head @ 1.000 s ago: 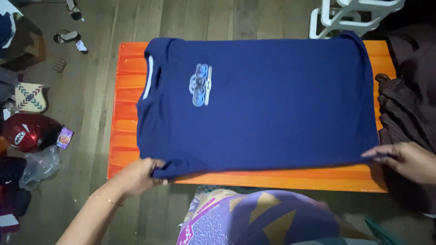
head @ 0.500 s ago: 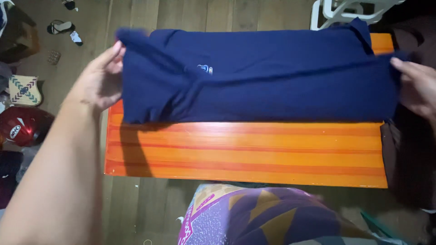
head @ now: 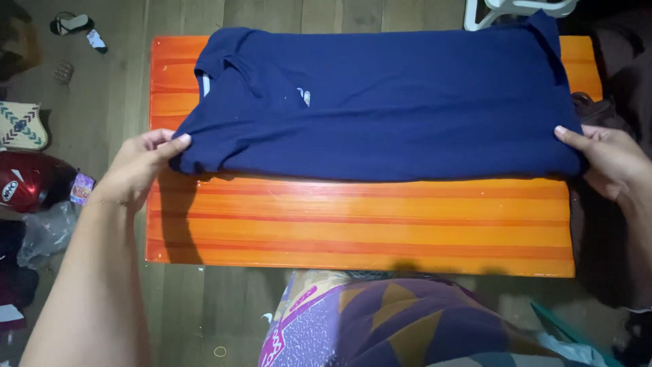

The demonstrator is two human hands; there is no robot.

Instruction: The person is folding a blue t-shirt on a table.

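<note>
Seen from above, a navy blue T-shirt [head: 380, 102] lies folded in half lengthwise across the far half of a low orange striped table [head: 360, 224], filling the view from about 10 o'clock to 2 o'clock. The left hand [head: 139, 166], at 9 o'clock, pinches the shirt's near left corner between thumb and fingers, beside the collar end. The right hand [head: 604, 160], at 3 o'clock, has fingers closed on the near right corner, though how firmly it grips cannot be told because the cloth hides the fingertips. The fabric looks light, soft and limp (it sags and wrinkles near the collar), so it would likely slump unless held at both corners and kept taut; it seems neither slippery nor fragile. The folded edge runs straight between the two hands. At 6 o'clock sits the person's patterned purple lap [head: 380, 326]. On the wooden floor [head: 122, 88] at 9 o'clock are a red helmet [head: 27, 187] and a woven pouch [head: 20, 126]; a sandal [head: 71, 24] lies at 11 o'clock.
</note>
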